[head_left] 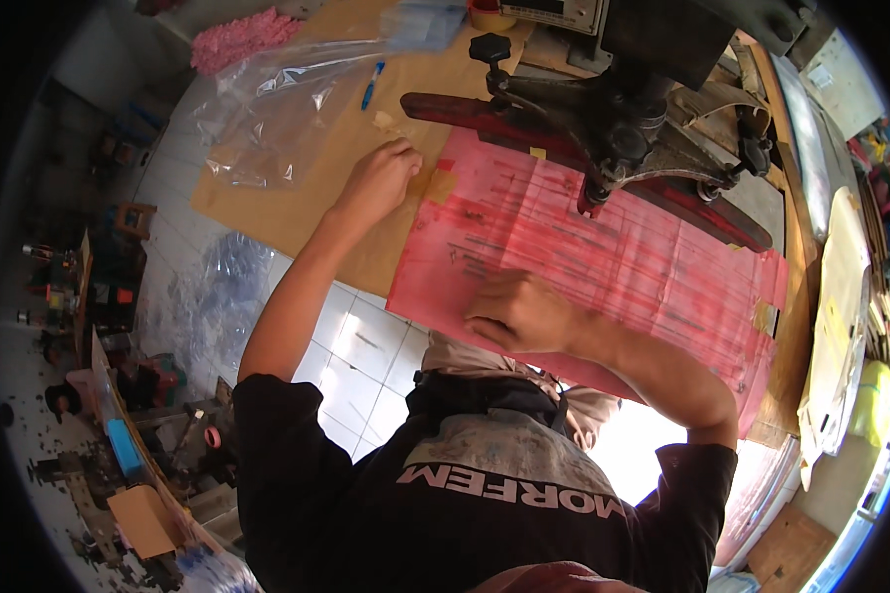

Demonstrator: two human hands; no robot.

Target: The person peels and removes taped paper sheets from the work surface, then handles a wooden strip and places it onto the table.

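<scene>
A red sheet point(603, 267), streaked with dark marks and patched with yellowish tape, covers the work surface before me. My left hand point(386, 176) is closed just beyond its left edge, near a piece of tape point(440, 186). What those fingers hold, if anything, is hidden. Low on the sheet, toward its near edge, my right hand point(524, 308) rests with curled fingers, and I cannot see whether anything is in them. Over the far side of the sheet hangs a dark metal machine head point(628, 133) with a long red-edged bar point(692, 212) and black knobs.
Crumpled clear plastic point(277, 114) and a blue pen point(373, 86) lie on the brown board point(316, 222) at left. Pink crumpled material point(242, 40) sits at the far left. Stacked sheets point(845, 296) stand on the right; a cluttered shelf point(158, 435) is at lower left.
</scene>
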